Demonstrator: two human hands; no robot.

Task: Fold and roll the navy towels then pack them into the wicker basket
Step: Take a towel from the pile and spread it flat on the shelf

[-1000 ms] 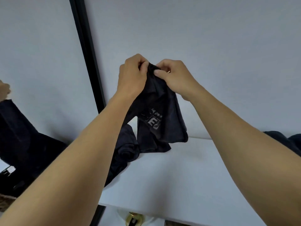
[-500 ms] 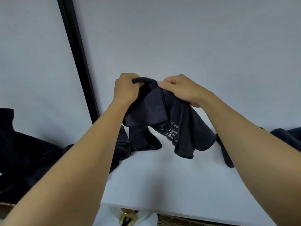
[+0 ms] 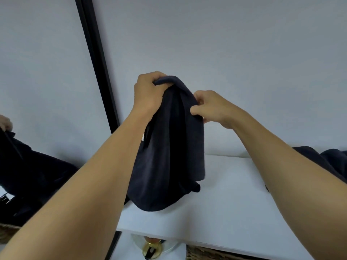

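Since half a second ago the hands have drawn apart and the printed lettering has turned out of sight; the navy towel (image 3: 169, 156) now hangs as one long, plain drape instead of a bunched clump. The left hand (image 3: 148, 92) is clenched around the towel's top fold, the highest point of the cloth. The right hand (image 3: 214, 107), lower and just beside it, pinches the towel's side edge between thumb and fingers. Below both hands the cloth falls between the forearms, and its rounded bottom end reaches the white tabletop (image 3: 225, 212). Beyond the right forearm, more dark towels (image 3: 323, 158) lie on the same surface. A black mirror frame (image 3: 97, 72) runs up outside the left hand. Under the tabletop's near edge, beneath the right forearm, a strip of the wicker basket (image 3: 204, 253) shows.
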